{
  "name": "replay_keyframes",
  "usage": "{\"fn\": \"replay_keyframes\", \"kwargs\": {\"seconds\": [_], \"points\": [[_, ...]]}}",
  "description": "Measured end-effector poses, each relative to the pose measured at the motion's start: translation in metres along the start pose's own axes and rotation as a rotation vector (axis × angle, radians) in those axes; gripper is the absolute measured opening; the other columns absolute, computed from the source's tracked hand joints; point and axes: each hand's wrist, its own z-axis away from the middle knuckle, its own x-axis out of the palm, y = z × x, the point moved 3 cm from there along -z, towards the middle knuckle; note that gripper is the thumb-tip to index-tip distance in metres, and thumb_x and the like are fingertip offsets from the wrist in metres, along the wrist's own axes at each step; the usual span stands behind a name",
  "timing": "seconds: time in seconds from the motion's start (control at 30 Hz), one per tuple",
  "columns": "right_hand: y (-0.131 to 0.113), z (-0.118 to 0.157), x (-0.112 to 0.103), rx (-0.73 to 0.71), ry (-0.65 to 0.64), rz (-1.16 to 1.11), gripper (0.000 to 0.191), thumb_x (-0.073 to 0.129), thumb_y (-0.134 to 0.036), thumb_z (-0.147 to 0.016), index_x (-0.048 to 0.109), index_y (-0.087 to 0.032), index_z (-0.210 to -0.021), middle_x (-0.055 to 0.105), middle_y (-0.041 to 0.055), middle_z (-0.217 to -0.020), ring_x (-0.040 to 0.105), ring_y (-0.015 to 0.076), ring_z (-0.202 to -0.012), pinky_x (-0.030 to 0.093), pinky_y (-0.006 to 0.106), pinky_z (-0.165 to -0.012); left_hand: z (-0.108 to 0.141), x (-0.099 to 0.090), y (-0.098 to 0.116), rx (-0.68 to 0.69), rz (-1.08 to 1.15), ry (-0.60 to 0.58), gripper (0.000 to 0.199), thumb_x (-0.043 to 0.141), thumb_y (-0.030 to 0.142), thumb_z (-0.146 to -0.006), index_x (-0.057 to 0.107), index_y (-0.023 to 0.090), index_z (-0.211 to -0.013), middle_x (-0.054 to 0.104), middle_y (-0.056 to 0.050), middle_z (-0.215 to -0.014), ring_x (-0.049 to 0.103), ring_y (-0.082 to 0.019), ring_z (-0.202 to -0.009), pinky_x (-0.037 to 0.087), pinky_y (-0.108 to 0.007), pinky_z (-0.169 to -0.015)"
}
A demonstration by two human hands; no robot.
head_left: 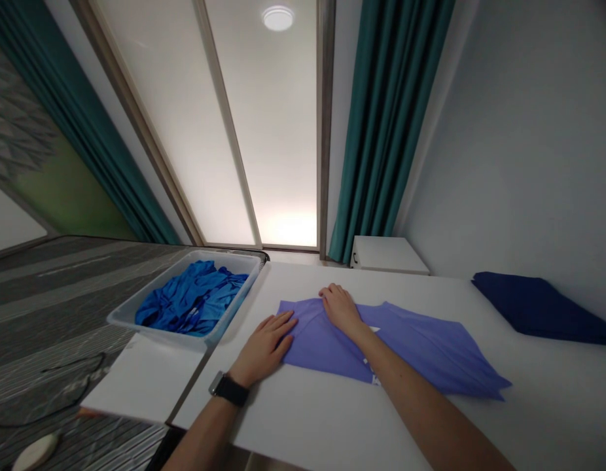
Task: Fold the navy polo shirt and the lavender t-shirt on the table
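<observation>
A light purple garment [425, 347], apparently a shirt, lies spread lengthwise across the white table [327, 432], with small white tags or prints near its middle. My left hand [266, 343] rests flat on the garment's left end, fingers apart, with a dark-banded watch [229, 389] on the wrist. Near the far edge of the cloth, my right hand [341, 311] presses down with its fingers slightly bent and the palm low. The right forearm crosses over the garment and hides part of its middle.
To the left, a clear plastic bin [160, 332] holds crumpled blue clothes [190, 297]. A folded navy cloth [543, 311] lies at the table's right by the wall. Behind stand a white cabinet [389, 255], a teal curtain [396, 118] and frosted sliding doors [268, 131].
</observation>
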Motion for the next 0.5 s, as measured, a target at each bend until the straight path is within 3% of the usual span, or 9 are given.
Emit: {"fn": "replay_keyframes", "kwargs": {"seconds": [0.17, 0.37, 0.5], "points": [[-0.001, 0.0, 0.0, 0.004, -0.02, 0.003, 0.024, 0.044, -0.018, -0.096, 0.063, -0.021, -0.111, 0.06, 0.0088, -0.112, 0.052, 0.0211, -0.107, 0.037, 0.032, -0.094, 0.0, 0.003, -0.011, -0.101, 0.02, 0.074, 0.045, 0.035, 0.033, -0.101, 0.048, 0.022, -0.142, 0.053, -0.006, -0.143, 0.046, -0.023, -0.135, 0.034, -0.049, -0.115], [-0.002, 0.0, -0.007, -0.007, -0.037, 0.043, 0.029, 0.04, -0.015, -0.096, 0.063, -0.02, -0.114, 0.061, 0.011, -0.114, 0.053, 0.0229, -0.108, 0.039, 0.034, -0.095, 0.001, 0.003, -0.016, -0.115, 0.103, 0.117, 0.044, 0.036, 0.036, -0.1, 0.053, 0.021, -0.139, 0.057, -0.008, -0.14, 0.05, -0.025, -0.131, 0.036, -0.05, -0.114], [-0.022, 0.004, -0.015, -0.159, -0.009, 0.054, 0.036, 0.04, -0.015, -0.096, 0.057, -0.018, -0.128, 0.059, 0.0131, -0.128, 0.048, 0.0239, -0.122, 0.032, 0.04, -0.107, 0.002, 0.002, -0.016, -0.138, 0.124, 0.167, 0.044, 0.039, 0.036, -0.099, 0.053, 0.019, -0.137, 0.056, -0.011, -0.139, 0.051, -0.026, -0.13, 0.038, -0.05, -0.113]]}}
